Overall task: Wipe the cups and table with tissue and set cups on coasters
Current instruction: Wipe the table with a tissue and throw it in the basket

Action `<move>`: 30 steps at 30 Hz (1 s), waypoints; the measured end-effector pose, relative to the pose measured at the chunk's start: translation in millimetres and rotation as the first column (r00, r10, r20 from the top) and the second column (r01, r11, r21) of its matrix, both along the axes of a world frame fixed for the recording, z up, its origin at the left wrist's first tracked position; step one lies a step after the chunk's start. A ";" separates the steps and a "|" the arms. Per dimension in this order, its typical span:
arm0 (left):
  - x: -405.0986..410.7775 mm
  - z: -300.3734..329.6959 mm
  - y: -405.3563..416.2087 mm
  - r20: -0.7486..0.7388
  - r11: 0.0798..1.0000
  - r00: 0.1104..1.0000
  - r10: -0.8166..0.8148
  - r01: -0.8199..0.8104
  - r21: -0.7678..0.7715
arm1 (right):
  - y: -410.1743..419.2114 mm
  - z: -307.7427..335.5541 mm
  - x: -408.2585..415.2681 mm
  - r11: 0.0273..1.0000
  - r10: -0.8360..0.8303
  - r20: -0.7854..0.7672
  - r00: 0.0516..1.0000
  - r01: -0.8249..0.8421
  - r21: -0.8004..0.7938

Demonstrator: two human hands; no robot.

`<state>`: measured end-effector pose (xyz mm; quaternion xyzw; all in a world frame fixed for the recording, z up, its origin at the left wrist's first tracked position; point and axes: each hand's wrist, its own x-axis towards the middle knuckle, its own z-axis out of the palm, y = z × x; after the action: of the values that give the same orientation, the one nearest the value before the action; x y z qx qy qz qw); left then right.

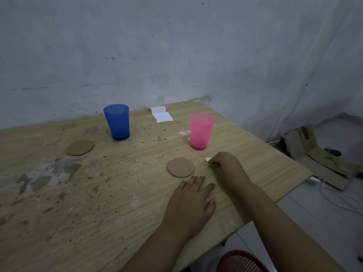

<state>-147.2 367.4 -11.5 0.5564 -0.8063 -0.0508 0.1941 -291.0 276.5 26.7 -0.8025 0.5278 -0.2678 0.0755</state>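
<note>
The right hand [225,165] pinches a small white wad of tissue [208,160] against the worn wooden table [98,193], just beside the near round brown cardboard coaster [180,167]; the left hand [191,205] lies flat, fingers straight. Table-wiping seems under way. The translucent pink plastic cup [201,132] and blue plastic cup [117,122] stand off their coasters, so lifting them across likely comes next.

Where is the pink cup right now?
The pink cup stands upright on the bare table, right of centre, beyond the right hand, not on a coaster.
</note>
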 end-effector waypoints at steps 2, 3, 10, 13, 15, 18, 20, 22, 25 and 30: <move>-0.1 -0.8 0.7 0.002 1.000 1.000 0.013 -0.013 0.002 | 9.3 -2.1 2.6 0.997 0.078 0.042 0.996 -0.079 0.017; 0.1 -1.8 0.8 0.004 1.000 1.000 0.014 -0.014 0.008 | 14.5 -2.7 -0.2 0.992 0.123 0.036 0.992 -0.124 0.017; -0.8 -2.0 -1.6 0.012 1.000 1.000 0.001 -0.001 0.024 | 6.3 2.9 -28.4 1.000 -0.001 0.011 1.000 0.001 -0.006; -1.1 -1.4 0.8 0.010 1.000 1.000 0.003 -0.003 0.026 | -9.5 0.5 -6.0 0.997 -0.068 0.046 0.997 0.066 0.032; -1.0 -0.8 1.1 0.004 1.000 1.000 0.009 -0.009 0.028 | -7.0 -4.1 10.0 0.999 -0.017 0.008 1.000 0.017 0.044; -0.2 -0.9 -0.2 -0.004 1.000 1.000 0.010 -0.010 0.028 | 9.2 -10.9 9.2 0.994 0.111 -0.059 0.992 -0.112 -0.003; -0.2 -1.6 -1.2 -0.010 1.000 1.000 0.008 -0.008 0.029 | 14.1 -9.3 -6.3 0.989 0.145 -0.074 0.987 -0.145 0.002; 0.0 -1.6 -2.0 -0.014 1.000 1.000 0.002 -0.002 0.023 | 7.2 -5.9 -20.7 0.996 0.092 -0.095 0.991 -0.091 0.009; 0.4 -2.4 -2.4 -0.019 1.000 1.000 0.005 -0.004 0.022 | -14.5 -3.1 -19.2 0.999 -0.035 -0.084 0.996 0.035 0.004; 0.8 -2.8 -1.4 -0.025 1.000 1.000 0.004 -0.003 0.017 | -7.8 -5.6 10.0 0.999 0.016 -0.011 1.000 -0.016 0.038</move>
<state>-146.4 366.0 -14.3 0.5588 -0.8025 -0.0640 0.1994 -281.0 268.7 21.1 -0.8066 0.5267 -0.2527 0.0897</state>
